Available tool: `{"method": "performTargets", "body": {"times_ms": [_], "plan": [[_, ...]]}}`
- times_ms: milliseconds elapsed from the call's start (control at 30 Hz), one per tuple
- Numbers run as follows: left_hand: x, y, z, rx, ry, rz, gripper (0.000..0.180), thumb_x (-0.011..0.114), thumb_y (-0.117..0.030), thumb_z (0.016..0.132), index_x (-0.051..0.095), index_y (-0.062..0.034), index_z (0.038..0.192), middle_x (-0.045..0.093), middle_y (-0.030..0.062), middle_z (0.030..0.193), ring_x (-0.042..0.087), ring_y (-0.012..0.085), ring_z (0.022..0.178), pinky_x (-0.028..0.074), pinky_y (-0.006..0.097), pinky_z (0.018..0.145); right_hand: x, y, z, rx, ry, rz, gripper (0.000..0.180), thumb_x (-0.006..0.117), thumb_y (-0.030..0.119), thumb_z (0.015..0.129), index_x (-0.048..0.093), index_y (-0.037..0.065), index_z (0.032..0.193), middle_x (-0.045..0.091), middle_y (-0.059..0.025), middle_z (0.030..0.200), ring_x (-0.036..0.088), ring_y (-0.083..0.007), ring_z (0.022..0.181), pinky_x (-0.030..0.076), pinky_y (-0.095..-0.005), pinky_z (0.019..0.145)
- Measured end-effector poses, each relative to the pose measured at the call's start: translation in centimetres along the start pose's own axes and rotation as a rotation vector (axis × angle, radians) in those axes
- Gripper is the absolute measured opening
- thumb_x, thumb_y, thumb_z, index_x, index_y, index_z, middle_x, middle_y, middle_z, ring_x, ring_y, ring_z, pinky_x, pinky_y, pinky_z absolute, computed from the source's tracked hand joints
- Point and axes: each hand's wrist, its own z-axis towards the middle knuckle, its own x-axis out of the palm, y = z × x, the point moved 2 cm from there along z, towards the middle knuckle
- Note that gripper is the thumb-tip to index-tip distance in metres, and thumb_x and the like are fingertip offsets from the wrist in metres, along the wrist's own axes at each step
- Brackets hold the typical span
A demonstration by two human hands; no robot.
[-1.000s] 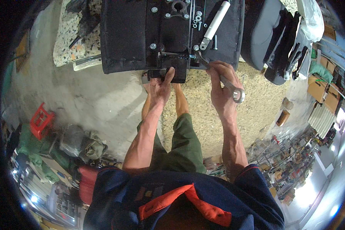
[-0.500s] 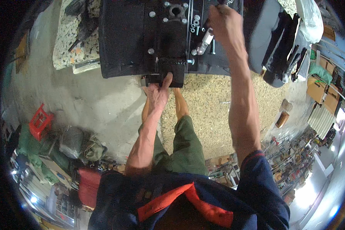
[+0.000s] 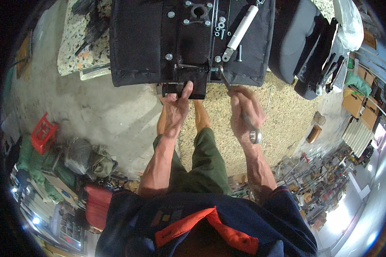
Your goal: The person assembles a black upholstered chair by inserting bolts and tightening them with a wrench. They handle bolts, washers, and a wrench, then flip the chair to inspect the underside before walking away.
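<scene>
Where the concrete floor (image 3: pixel 94 107) runs out at nine o'clock, I see a red crate (image 3: pixel 43 132) and, below it, grey bags (image 3: pixel 88 158) among clutter. At eleven o'clock a speckled slab (image 3: pixel 75 47) lies beside the black seat base (image 3: pixel 137 43), which fills twelve o'clock, underside up, dotted with bolts. My left hand (image 3: pixel 176 107) grips the black bracket (image 3: pixel 188 83) at the base's near edge, thumb pressed up against it. A white cylinder (image 3: pixel 242 28) rests on the base at one o'clock. My right hand (image 3: pixel 244 111) is fisted around a wrench (image 3: pixel 240 107), its head on a bolt at the base's edge. Pebbled floor (image 3: pixel 283 124) lies under that hand. A grey seat (image 3: pixel 296 43) stands at two o'clock, cardboard boxes (image 3: pixel 354 100) at three, shelves of parts (image 3: pixel 313 180) at four.
</scene>
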Motion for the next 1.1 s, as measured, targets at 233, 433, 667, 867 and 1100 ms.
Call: {"method": "performTargets", "body": {"times_ms": [233, 433, 667, 867, 1100], "plan": [[-0.8, 1.0, 0.2, -0.181, 0.053, 0.267, 0.042, 0.071, -0.037, 0.097, 0.069, -0.0025, 0.122, 0.07, 0.0026, 0.114, 0.061, 0.015, 0.103, 0.045, 0.033, 0.097, 1.4, -0.1, -3.2, 0.052, -0.008, -0.02, 0.006, 0.068, 0.0, 0.093, 0.068, 0.001, 0.099, 0.073, -0.0156, 0.106, 0.073, -0.0251, 0.088, 0.059, -0.0339, 0.071], [0.3, 0.7, 0.1, -0.023, -0.046, -0.071, 0.042, 0.073, -0.034, 0.096, 0.07, -0.0007, 0.122, 0.071, 0.005, 0.116, 0.06, 0.0163, 0.106, 0.045, 0.033, 0.098, 1.5, -0.9, 4.2, 0.113, 0.075, -0.126, 0.013, 0.062, 0.01, 0.099, 0.065, 0.002, 0.088, 0.069, -0.0132, 0.081, 0.07, -0.0227, 0.069, 0.053, -0.0353, 0.058], [-0.6, 1.5, 0.6, -0.057, -0.012, 0.181, 0.04, 0.074, -0.03, 0.097, 0.069, 0.0009, 0.122, 0.072, 0.0067, 0.118, 0.059, 0.0138, 0.106, 0.045, 0.033, 0.097, 6.6, -5.3, 18.3, 0.177, 0.138, -0.242, 0.044, 0.055, 0.031, 0.1, 0.069, -0.004, 0.077, 0.064, -0.0205, 0.065, 0.066, -0.0362, 0.066, 0.052, -0.0458, 0.063], [0.1, 0.9, 0.4, -0.05, -0.073, 0.002, 0.037, 0.075, -0.031, 0.096, 0.07, -0.001, 0.118, 0.072, 0.0041, 0.114, 0.059, 0.0127, 0.104, 0.045, 0.033, 0.096, -0.2, -3.4, 8.5, 0.229, 0.064, -0.059, 0.033, 0.053, 0.022, 0.108, 0.061, 0.003, 0.082, 0.058, -0.0054, 0.067, 0.052, -0.0113, 0.057, 0.042, -0.0308, 0.05], [0.1, 0.2, -0.1, -0.12, 0.008, 0.093, 0.042, 0.072, -0.037, 0.096, 0.07, -0.0034, 0.121, 0.069, 0.0017, 0.111, 0.058, 0.0141, 0.1, 0.045, 0.032, 0.09, 5.8, -4.6, -0.1, 1.127, 0.157, 0.578, 0.032, 0.055, 0.027, 0.108, 0.067, -0.001, 0.099, 0.057, 0.0008, 0.067, 0.053, -0.0073, 0.057, 0.041, -0.0277, 0.05]]}}
